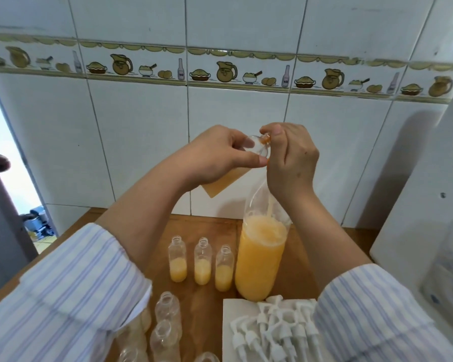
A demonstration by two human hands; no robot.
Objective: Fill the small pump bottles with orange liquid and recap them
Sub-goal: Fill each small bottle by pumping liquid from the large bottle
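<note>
a: grip status?
b: left hand [217,155] is wrapped round a small bottle [236,169] tipped on its side, mouth toward the right, orange liquid pooled at its low end. held up in front of the tiled wall [141,131], well above the bench [207,257].
a: right?
b: right hand [290,158] has its fingers curled in a pinch at the neck of the large clear bottle [262,252], right where the small bottle's mouth meets it. what sits exactly between the fingertips i can't tell, something orange shows there.
a: liquid moving?
b: thin orange stream [270,207] is visible inside the large bottle's upper part, foam on top of the fill. large bottle stands upright on the bench, over half full.
a: rest of the small bottles?
b: three uncapped small bottles [202,261] stand in a row just left of the large one, each part full of orange. nearer the camera, several empty clear bottles [168,317], partly hidden by the left striped sleeve [71,296].
a: caps?
b: white pump tops [275,330] lie in a heap on a white sheet [236,309] at the near right of the bench, just in front of the large bottle. none on a bottle.
a: surroundings?
b: white appliance side [424,218] on the right edge, open doorway [0,152] on the left.
</note>
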